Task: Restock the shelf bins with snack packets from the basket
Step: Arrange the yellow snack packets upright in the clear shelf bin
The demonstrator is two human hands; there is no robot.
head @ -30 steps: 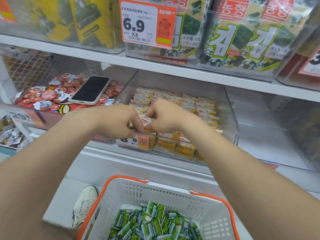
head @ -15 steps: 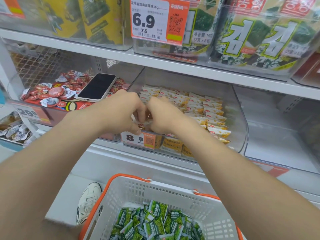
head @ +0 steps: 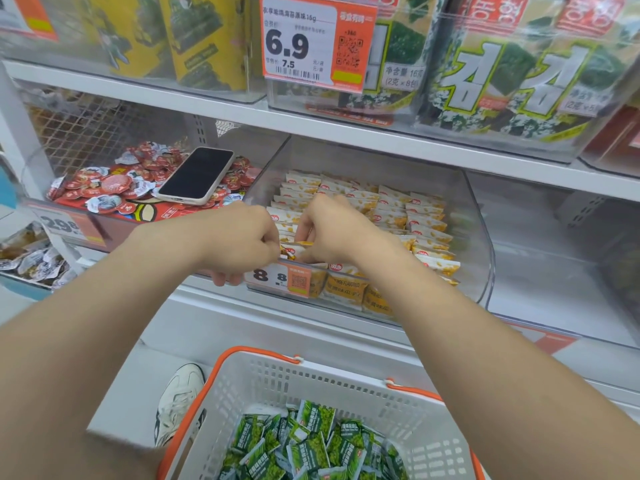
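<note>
Right grip (head: 332, 233) curled, pinching yellow-white snack packet (head: 300, 247) in front row of clear bin (head: 476, 220). Left grip (head: 242, 244) curled just beside it at bin's front edge; cannot tell what it holds. Green packets (head: 311, 441) lie in white basket (head: 346, 384) below shelf.

Two hands: one left hand (head: 242, 244), one right hand (head: 332, 233). One phone (head: 197, 174). One white basket (head: 346, 374) with an orange rim. One pale sneaker (head: 180, 393). Three price tags with readable figures: 6.9 (head: 311, 46), 8.8 (head: 280, 277), 29.8 (head: 65, 225). Yellow snack packets (head: 391, 209), green snack packets (head: 304, 445) and red packets (head: 104, 185) each number dozens, too many to count exactly.
</note>
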